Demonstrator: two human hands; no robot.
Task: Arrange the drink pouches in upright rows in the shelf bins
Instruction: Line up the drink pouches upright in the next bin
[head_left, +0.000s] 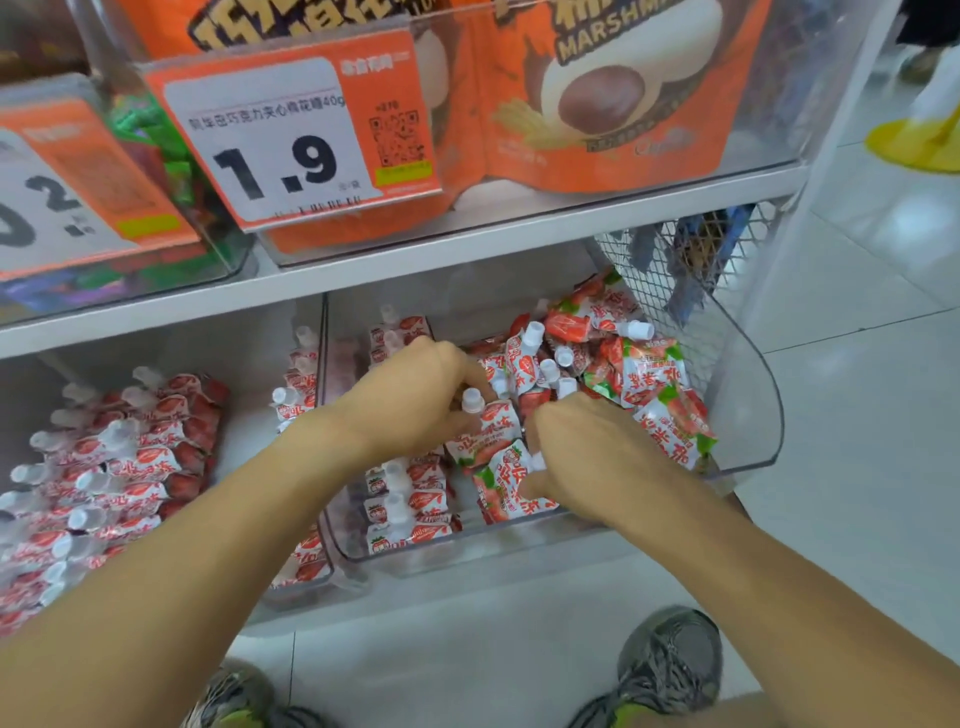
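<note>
Both hands work inside the clear bin (753, 415): left hand (415, 395) and right hand (587, 447) each grip a strawberry pouch (488, 431), seemingly mid-sorting; next, stand them upright beside the row (405, 499) below the left hand.

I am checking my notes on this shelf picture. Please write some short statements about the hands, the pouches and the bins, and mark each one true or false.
1. Both hands are in the right bin. True.
2. The right hand is empty. False: it grips a pouch.
3. The pouches at the right side of that bin stand in neat rows. False: they lie in a loose pile.
4. The left hand holds a pouch. True.
5. The price tag reads 1.9. True.
</note>
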